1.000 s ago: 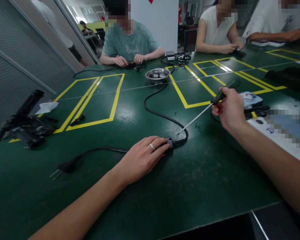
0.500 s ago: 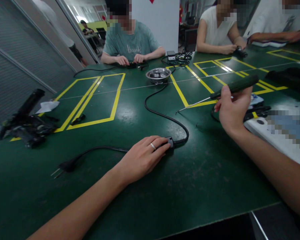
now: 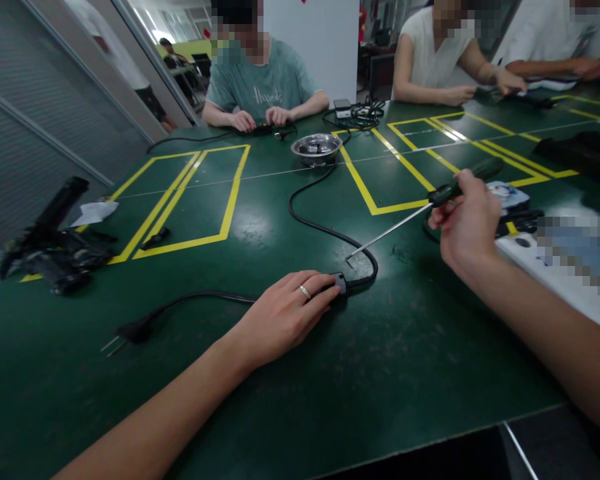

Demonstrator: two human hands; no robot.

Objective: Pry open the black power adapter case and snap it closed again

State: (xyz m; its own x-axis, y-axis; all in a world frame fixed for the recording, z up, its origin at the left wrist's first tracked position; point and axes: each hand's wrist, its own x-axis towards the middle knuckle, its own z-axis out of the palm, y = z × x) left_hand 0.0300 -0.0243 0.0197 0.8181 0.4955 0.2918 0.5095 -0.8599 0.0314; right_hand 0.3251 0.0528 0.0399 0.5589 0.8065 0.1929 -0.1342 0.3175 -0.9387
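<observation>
My left hand, with a ring on one finger, rests on the table with its fingers over a small dark inline box, covering most of it. A black power cord runs out of both ends of the box; its two-pin plug lies at the left. In my right hand is a screwdriver with a dark green handle, slanting down to the left. A tiny dark piece, perhaps a screw, shows at its tip, just above the box and apart from it.
A metal bowl with small parts stands beyond the cord. Black parts and white paper lie at left. A white device is beside my right forearm. Coiled cables lie far off, where several people sit at the green table.
My right hand has tilted the screwdriver, bringing its tip down and nearer to the box. My left hand stays in place. Across the table, a person's hand has moved to the right.
</observation>
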